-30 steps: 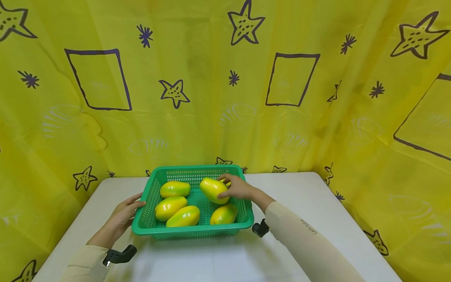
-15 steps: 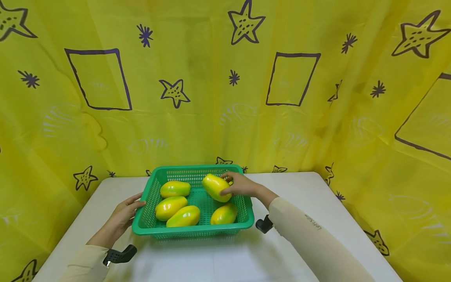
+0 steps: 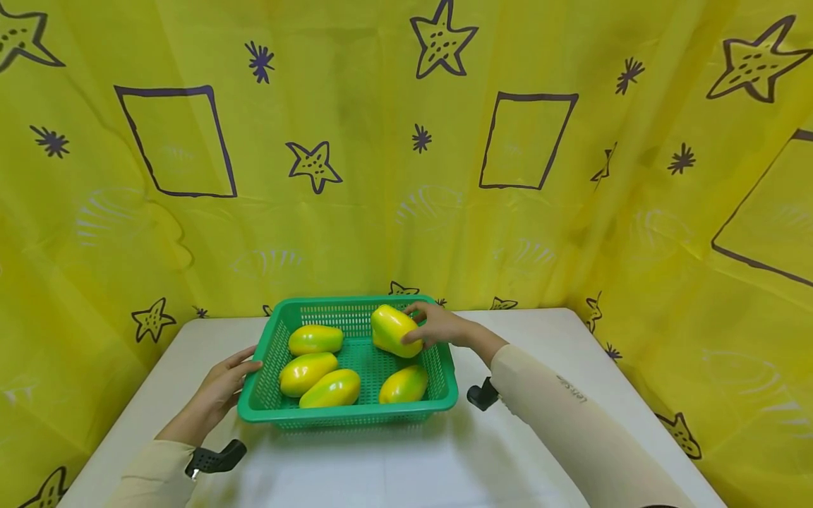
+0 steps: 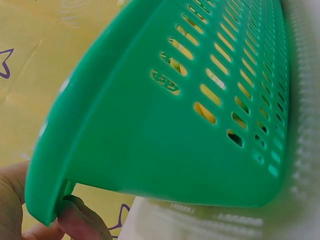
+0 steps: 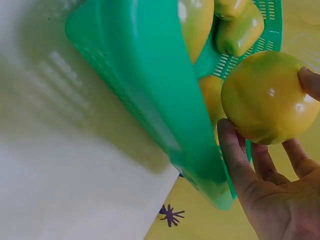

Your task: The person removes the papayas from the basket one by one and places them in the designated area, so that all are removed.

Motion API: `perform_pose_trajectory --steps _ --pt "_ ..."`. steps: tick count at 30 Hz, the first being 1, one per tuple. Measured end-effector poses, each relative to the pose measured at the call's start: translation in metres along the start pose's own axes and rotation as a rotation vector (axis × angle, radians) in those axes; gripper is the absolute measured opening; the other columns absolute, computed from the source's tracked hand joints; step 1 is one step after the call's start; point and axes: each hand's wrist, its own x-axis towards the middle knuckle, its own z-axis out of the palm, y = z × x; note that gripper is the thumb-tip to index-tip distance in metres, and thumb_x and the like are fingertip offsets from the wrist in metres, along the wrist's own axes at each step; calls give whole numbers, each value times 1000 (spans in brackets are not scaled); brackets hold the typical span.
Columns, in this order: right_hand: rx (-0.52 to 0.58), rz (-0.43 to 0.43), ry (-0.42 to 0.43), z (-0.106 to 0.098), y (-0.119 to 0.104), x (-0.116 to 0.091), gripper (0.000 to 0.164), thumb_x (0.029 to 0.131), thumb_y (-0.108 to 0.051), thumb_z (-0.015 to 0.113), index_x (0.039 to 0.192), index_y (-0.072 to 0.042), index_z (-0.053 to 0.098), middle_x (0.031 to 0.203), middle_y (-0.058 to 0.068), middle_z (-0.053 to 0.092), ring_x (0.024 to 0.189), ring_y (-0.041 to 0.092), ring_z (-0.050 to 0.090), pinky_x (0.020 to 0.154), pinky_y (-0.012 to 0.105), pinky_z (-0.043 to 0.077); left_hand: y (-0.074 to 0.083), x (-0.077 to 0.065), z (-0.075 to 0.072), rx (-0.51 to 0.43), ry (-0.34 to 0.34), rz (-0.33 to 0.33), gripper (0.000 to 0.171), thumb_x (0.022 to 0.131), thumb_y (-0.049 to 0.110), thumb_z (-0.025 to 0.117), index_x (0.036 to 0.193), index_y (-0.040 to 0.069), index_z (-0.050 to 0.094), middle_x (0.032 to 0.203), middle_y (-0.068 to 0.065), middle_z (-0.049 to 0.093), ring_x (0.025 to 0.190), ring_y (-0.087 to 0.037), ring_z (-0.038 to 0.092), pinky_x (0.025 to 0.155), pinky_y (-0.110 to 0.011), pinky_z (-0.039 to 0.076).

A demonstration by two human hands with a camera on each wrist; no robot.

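Observation:
A green plastic basket (image 3: 349, 409) holds several glossy yellow-green papayas, among them one at the back left (image 3: 315, 340), one at the front middle (image 3: 331, 389) and one at the front right (image 3: 404, 385). My right hand (image 3: 438, 326) grips another papaya (image 3: 392, 330) from its right side, raised above the basket floor near the back right. In the right wrist view, thumb and fingers spread around that papaya (image 5: 267, 100), and part of another papaya (image 5: 211, 95) shows below it. My left hand (image 3: 219, 388) grips the basket's left rim, with fingers on both sides of the rim (image 4: 47, 165) in the left wrist view.
The basket stands on a white table (image 3: 508, 437). Behind and on both sides hangs a yellow curtain (image 3: 381, 233) with drawn stars and frames, close to the table's back edge. Each wrist wears a black camera mount, such as the left one (image 3: 216, 458).
My right hand has raised the papaya and moved it slightly right and toward the back of the basket. The left hand and the basket stay in place.

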Motion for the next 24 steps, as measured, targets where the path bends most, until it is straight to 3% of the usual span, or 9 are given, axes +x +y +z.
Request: perform_pose_trajectory --steps 10,17,24 --pt "11 -3 6 -12 -1 2 71 86 -21 73 146 -7 39 137 22 48 105 28 61 93 51 52 0 -1 0 0 4 -3 68 103 32 50 157 5 18 155 -29 26 132 -41 44 92 -37 54" --pt "28 21 39 -20 -1 1 72 87 -22 73 147 -6 38 140 23 43 105 28 60 89 45 54 1 0 1 -8 3 -12 68 103 31 48 157 5 16 156 -28 24 136 -46 38 95 -39 53" --pt "73 15 34 -28 -3 -3 70 88 -20 70 147 -3 35 140 26 44 114 32 58 94 45 53 2 0 1 -12 1 -20 70 103 32 48 157 5 15 156 -29 22 137 -47 35 100 -44 50"
